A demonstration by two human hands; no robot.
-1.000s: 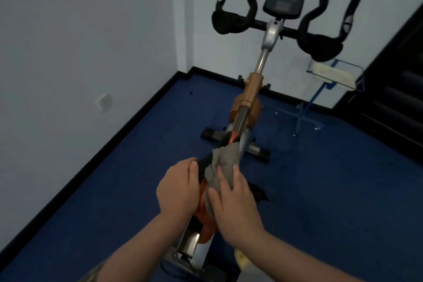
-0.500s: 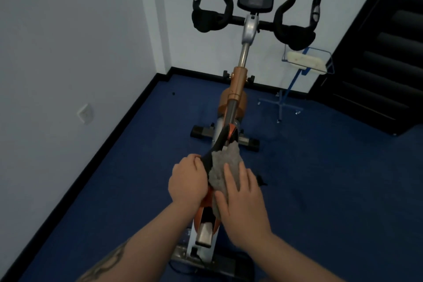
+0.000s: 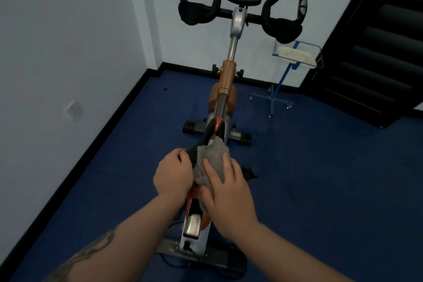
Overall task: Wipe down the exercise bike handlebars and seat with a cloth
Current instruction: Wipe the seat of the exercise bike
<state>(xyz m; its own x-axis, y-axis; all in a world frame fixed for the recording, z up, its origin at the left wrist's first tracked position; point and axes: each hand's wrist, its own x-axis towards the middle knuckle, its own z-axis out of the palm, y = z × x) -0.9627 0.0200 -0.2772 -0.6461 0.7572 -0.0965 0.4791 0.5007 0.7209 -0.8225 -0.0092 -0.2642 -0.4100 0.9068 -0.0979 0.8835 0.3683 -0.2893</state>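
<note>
Cloth on the bike seat

Right hand (image 3: 229,192) pressed the grey cloth (image 3: 210,162) flat-fingered; left hand (image 3: 172,174) gripped the seat (image 3: 194,152); no writing was legible.

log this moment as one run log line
step: wiping seat | right hand: presses grey fabric cloth on black bike seat | left hand: grips seat edge | black handlebars: untouched

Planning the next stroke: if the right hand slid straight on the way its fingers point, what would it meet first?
The right hand points forward along the seat. It would ride over the grey cloth to the seat's nose, then probably the seat post, though depth is unclear.
</note>
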